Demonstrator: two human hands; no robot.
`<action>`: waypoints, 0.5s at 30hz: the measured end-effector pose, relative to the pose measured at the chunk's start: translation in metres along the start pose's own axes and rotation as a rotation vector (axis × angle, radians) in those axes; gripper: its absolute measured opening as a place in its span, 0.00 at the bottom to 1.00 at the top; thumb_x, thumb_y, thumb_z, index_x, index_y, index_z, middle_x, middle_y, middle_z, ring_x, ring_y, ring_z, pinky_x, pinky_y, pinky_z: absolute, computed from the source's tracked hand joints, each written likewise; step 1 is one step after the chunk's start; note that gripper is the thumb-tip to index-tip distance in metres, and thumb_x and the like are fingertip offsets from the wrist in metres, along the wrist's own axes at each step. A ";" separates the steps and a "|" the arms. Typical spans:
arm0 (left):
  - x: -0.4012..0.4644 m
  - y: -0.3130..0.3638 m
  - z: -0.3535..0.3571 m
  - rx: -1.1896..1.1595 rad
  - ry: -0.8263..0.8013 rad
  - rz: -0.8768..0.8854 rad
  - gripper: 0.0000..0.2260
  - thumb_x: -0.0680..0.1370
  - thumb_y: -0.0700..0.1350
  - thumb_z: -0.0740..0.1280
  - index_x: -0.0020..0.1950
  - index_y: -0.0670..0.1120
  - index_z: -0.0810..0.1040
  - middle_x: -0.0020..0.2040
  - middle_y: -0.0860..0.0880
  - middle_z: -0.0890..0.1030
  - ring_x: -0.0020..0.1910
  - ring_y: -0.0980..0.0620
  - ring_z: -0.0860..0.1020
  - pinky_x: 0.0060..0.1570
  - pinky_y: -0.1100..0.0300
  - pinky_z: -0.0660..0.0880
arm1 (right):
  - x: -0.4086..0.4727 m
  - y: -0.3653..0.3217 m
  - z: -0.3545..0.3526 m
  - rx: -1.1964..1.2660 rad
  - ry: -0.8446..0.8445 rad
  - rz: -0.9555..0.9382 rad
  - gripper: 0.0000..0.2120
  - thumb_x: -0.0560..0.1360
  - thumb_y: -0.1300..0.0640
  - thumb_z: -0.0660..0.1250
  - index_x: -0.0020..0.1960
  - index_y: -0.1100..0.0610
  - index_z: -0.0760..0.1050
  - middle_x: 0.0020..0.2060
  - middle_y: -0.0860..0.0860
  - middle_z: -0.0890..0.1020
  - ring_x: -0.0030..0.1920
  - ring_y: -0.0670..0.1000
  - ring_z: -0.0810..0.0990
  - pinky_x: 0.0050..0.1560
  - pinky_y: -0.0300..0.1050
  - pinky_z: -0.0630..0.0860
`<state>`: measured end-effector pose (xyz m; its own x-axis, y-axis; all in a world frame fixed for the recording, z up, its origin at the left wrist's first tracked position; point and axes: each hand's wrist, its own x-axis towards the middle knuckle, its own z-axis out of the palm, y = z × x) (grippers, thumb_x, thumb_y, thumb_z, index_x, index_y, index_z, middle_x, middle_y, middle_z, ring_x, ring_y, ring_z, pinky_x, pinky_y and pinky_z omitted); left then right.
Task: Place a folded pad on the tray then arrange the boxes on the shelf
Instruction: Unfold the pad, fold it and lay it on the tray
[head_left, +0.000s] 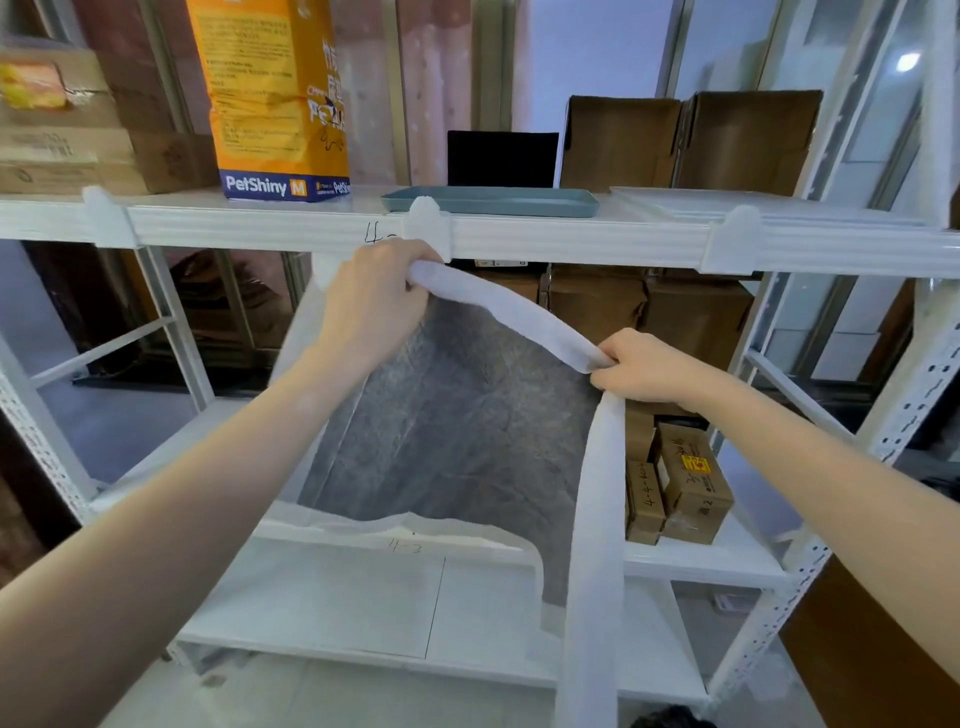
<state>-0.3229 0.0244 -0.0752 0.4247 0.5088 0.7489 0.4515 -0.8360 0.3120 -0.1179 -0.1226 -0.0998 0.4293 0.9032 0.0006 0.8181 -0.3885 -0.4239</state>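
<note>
A pad (457, 415) with a grey middle and white borders hangs unfolded in front of the white shelf unit. My left hand (374, 306) grips its top left edge just under the upper shelf (571, 236). My right hand (649, 366) pinches the top right corner, lower and further right. A blue-grey tray (491, 201) lies on the upper shelf, above my left hand. Open brown cardboard boxes (691, 140) stand at the back right of that shelf. More brown boxes (675, 483) sit on the middle shelf to the right of the pad.
An orange PetShiny bag (275, 98) stands left of the tray, with stacked cartons (67, 130) at the far left. A black box (501, 158) is behind the tray and a white tray (753, 208) to its right. White uprights (909, 364) frame the right side.
</note>
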 end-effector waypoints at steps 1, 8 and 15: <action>0.001 0.001 -0.001 0.004 0.018 0.006 0.14 0.71 0.38 0.59 0.49 0.47 0.81 0.45 0.47 0.82 0.45 0.44 0.77 0.40 0.53 0.70 | 0.000 0.000 0.000 0.044 0.004 -0.005 0.14 0.73 0.62 0.60 0.30 0.57 0.62 0.28 0.51 0.63 0.29 0.49 0.63 0.31 0.43 0.57; 0.010 0.010 -0.015 0.090 0.113 0.033 0.09 0.74 0.45 0.60 0.41 0.40 0.76 0.43 0.44 0.78 0.42 0.42 0.73 0.37 0.52 0.66 | -0.008 -0.006 -0.007 0.142 0.044 -0.064 0.11 0.74 0.65 0.57 0.40 0.52 0.72 0.36 0.53 0.73 0.36 0.51 0.72 0.32 0.41 0.66; 0.010 0.019 -0.020 -0.002 0.117 0.063 0.08 0.73 0.43 0.58 0.37 0.40 0.71 0.40 0.44 0.74 0.42 0.42 0.70 0.37 0.53 0.62 | -0.012 -0.007 -0.006 -0.080 0.188 -0.021 0.07 0.73 0.67 0.59 0.41 0.56 0.70 0.31 0.51 0.71 0.31 0.49 0.71 0.27 0.39 0.63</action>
<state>-0.3256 0.0093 -0.0495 0.3576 0.4280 0.8300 0.4253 -0.8659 0.2632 -0.1268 -0.1316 -0.0914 0.4695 0.8643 0.1805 0.8521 -0.3901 -0.3488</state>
